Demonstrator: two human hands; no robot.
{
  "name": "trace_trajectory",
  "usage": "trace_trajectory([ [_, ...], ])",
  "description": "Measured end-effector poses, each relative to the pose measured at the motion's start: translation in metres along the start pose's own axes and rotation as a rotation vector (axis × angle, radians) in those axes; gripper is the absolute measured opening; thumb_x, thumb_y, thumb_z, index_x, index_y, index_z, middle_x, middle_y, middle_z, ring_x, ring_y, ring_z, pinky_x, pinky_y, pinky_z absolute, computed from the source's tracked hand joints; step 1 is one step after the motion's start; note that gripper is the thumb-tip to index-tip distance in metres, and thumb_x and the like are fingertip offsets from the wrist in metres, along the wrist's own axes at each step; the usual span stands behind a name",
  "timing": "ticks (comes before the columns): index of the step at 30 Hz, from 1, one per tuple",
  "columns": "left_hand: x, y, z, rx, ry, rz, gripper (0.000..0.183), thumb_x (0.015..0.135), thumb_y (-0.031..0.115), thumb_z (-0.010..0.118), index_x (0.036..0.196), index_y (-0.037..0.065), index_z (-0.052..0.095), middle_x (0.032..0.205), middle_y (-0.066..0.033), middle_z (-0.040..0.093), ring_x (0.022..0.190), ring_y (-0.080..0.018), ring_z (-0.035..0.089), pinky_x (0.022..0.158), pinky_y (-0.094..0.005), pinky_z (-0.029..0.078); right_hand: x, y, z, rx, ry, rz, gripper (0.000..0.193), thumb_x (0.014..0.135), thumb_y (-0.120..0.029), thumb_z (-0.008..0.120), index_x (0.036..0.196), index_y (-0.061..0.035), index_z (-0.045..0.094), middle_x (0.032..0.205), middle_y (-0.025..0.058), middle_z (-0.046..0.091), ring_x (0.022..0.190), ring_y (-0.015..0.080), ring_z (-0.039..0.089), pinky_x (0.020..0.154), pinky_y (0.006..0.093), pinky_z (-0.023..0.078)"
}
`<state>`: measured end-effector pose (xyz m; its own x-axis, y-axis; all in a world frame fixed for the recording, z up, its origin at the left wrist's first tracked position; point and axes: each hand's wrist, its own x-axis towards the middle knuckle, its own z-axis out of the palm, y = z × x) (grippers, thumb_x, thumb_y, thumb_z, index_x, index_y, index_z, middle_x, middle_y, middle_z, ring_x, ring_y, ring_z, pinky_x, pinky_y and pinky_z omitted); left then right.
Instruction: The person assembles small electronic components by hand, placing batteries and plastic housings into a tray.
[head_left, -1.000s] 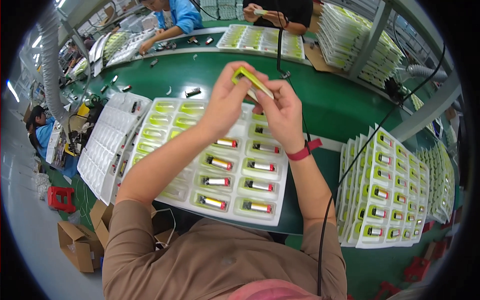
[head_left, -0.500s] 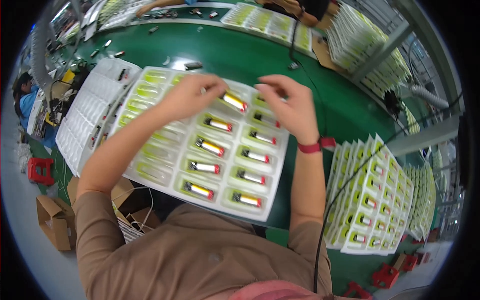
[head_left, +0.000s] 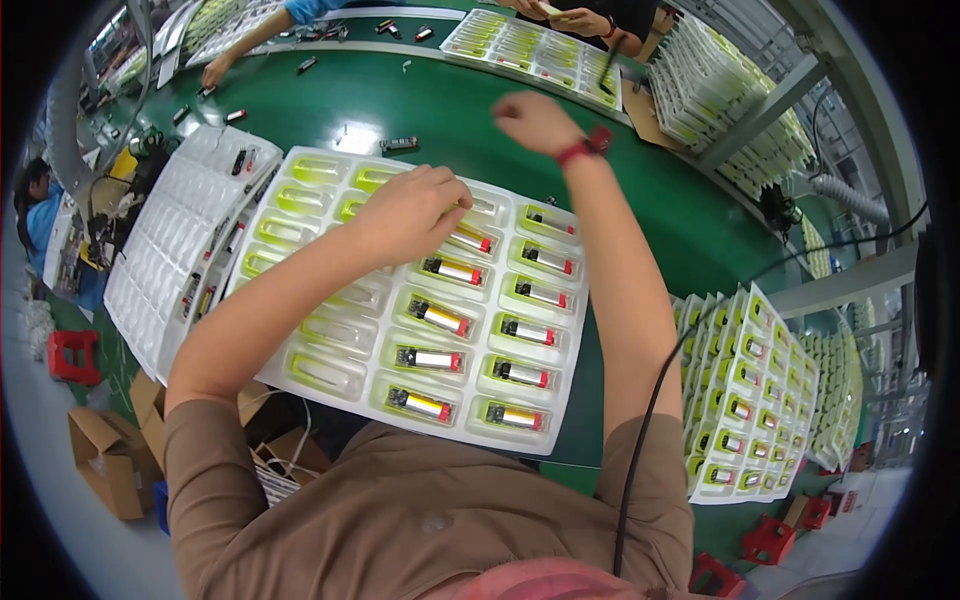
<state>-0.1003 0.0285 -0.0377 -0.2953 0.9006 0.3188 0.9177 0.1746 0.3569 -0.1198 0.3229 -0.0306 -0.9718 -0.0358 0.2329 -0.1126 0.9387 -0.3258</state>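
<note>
One green worktop (head_left: pixel 680 220) fills the middle of the view, and a fanned stack of white trays (head_left: pixel 740 497) leans beside its right end. On its near side lies a broad white tray (head_left: pixel 563 395) with four columns of cells: the two right-hand columns hold silver-and-yellow cylinders (head_left: pixel 440 316), red at one end, while the visible cells of the two left-hand columns show none.

The left hand (head_left: pixel 415 210) sits over the far part of the third column, fingers curled in and close together (whatever they pinch, if anything, is hidden). The right hand (head_left: pixel 538 122) is clear of the tray, above the worktop past its far edge, fingers bent; it is blurred, so I cannot tell whether it holds anything.

The step in hand, I judge, is the left hand's work at that column's far end, just beside a red-ended cylinder (head_left: pixel 470 240). The next move seems to call for a light fingertip touch there, neighbouring cylinders left undisturbed. A small dark loose piece (head_left: pixel 400 144) lies on the worktop just beyond the tray, apart from the right hand.
</note>
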Motion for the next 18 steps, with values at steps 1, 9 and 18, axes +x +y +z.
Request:
trace_trajectory([
  [1, 0.003, 0.001, 0.000, -0.008, 0.001, -0.021, 0.016, 0.092, 0.011, 0.062, 0.106, 0.007, 0.069, 0.104, -0.0137, 0.065, 0.104, -0.0362, 0.062, 0.092, -0.0462, 0.052, 0.031, -0.010, 0.018, -0.032, -0.054, -0.089, 0.033, 0.086, -0.022, 0.066, 0.113, -0.0065, 0.074, 0.112, 0.0167, 0.074, 0.104, 0.0338, 0.071, 0.091, 0.0425, 0.057],
  [9, 0.031, 0.006, 0.026, -0.032, 0.110, 0.017, 0.022, 0.082, 0.008, 0.068, 0.104, 0.004, 0.069, 0.104, -0.0168, 0.067, 0.102, -0.0407, 0.061, 0.091, -0.0488, 0.049, 0.118, -0.011, 0.155, -0.468, -0.455, -0.114, 0.038, 0.086, -0.034, 0.072, 0.120, -0.0154, 0.074, 0.116, 0.0162, 0.073, 0.108, 0.0351, 0.070, 0.095, 0.0464, 0.056],
  [18, 0.008, 0.004, 0.013, -0.070, 0.246, -0.038, 0.015, 0.090, 0.010, 0.070, 0.103, 0.005, 0.066, 0.101, -0.0158, 0.062, 0.106, -0.0335, 0.058, 0.095, -0.0435, 0.047, 0.072, -0.030, 0.075, -0.136, -0.172, -0.223, 0.025, 0.083, -0.025, 0.074, 0.099, -0.0065, 0.076, 0.095, 0.0162, 0.076, 0.088, 0.0337, 0.072, 0.080, 0.0439, 0.058],
])
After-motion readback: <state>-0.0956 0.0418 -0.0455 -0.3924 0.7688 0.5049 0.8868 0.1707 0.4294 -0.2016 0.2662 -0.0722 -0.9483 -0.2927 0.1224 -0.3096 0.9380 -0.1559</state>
